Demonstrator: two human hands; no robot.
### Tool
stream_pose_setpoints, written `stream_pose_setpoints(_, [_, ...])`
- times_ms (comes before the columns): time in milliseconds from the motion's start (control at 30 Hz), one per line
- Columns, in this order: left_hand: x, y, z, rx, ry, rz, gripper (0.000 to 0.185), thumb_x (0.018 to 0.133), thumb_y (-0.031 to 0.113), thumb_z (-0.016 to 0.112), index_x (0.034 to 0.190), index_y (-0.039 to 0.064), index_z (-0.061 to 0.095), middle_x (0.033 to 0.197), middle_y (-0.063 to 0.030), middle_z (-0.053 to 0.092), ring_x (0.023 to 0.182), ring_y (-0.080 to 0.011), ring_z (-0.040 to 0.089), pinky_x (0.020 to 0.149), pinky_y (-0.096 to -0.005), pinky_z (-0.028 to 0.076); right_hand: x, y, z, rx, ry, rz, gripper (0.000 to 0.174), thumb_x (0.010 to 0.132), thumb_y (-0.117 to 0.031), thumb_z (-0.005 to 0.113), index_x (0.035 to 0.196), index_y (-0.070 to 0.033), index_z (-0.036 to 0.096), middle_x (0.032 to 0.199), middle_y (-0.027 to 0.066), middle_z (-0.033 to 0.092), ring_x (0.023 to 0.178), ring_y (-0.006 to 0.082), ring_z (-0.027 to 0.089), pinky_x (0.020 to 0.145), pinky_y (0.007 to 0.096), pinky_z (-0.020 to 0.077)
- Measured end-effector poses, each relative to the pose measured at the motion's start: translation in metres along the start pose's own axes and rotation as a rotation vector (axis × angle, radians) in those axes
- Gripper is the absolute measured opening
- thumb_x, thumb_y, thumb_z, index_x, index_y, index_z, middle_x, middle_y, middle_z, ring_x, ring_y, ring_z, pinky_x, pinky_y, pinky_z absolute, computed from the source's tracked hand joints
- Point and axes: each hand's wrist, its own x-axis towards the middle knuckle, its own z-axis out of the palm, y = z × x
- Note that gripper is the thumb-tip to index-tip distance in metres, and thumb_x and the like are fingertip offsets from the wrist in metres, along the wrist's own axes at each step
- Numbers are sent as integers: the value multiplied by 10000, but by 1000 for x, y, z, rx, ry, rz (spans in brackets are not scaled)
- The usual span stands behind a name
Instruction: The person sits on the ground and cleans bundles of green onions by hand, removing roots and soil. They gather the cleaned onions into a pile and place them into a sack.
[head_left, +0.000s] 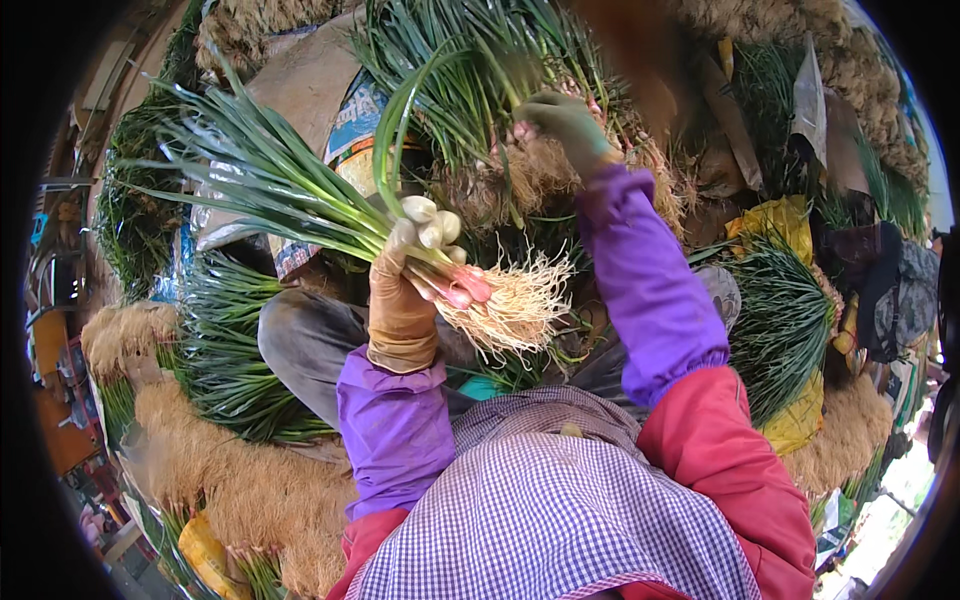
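Note:
My left hand (397, 292), in a tan rubber glove with pale fingertips, is closed around a bunch of green garlic (322, 202). Its long leaves point to the upper left, one leaf curls upward in a loop, and the pinkish bulbs and pale roots (517, 300) stick out to the right. Ahead lies a large heap of loose green garlic (450, 97), roots towards me. My right hand (559, 127), in a greenish glove, reaches into the heap beside some pinkish bulbs. It is a little blurred, and its fingertips are hidden among the stalks.
Green bundles lie at my left (232, 352) and, over yellow plastic sheeting (795, 409), at my right (780, 322). Stacked bundles with brown roots outward (247, 457) surround me. A printed sack (356, 120) lies ahead to the left. My bent knee (300, 345) is close to the left bundle.

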Motion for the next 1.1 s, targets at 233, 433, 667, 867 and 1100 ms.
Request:
stream_pose_setpoints(233, [7,-58,-32,26,122,-217,493,972,300,520,1287,-77,474,759,16,551,641,-88,519,514,-208,502,-121,-17,2,-159,236,-111,238,851,-309,666,883,-74,653,695,35,621,583,111,564,533,250,479])
stream_pose_setpoints(433, [1,-59,-48,339,137,-449,339,965,229,509,1192,-10,591,934,-99,667,504,-161,617,407,-205,481,-160,-14,28,-543,-114,-590,76,866,-198,616,887,-131,645,815,20,643,733,174,644,602,327,542])
stream_pose_setpoints(667, [0,-71,-31,60,248,-344,337,942,193,520,1233,24,544,1080,-95,641,947,-210,633,830,-391,538,38,7,36,-955,169,136,272,868,-295,566,951,-77,706,936,159,693,853,338,673,718,466,524])
stream_pose_setpoints(867, [-8,-32,-16,-244,-23,-106,166,920,129,575,1057,72,502,761,10,515,631,-93,550,735,-301,543,30,-14,42,-920,-30,396,276,825,-257,628,1053,-124,705,1144,150,655,1023,264,649,895,387,496])
stream_pose_setpoints(1100, [-8,-10,-15,-593,-204,25,331,1003,171,447,1307,48,401,641,37,404,555,-54,406,654,-267,400,-34,17,-19,125,-45,-47,215,833,-266,682,941,-81,691,830,77,678,777,172,651,750,328,538])
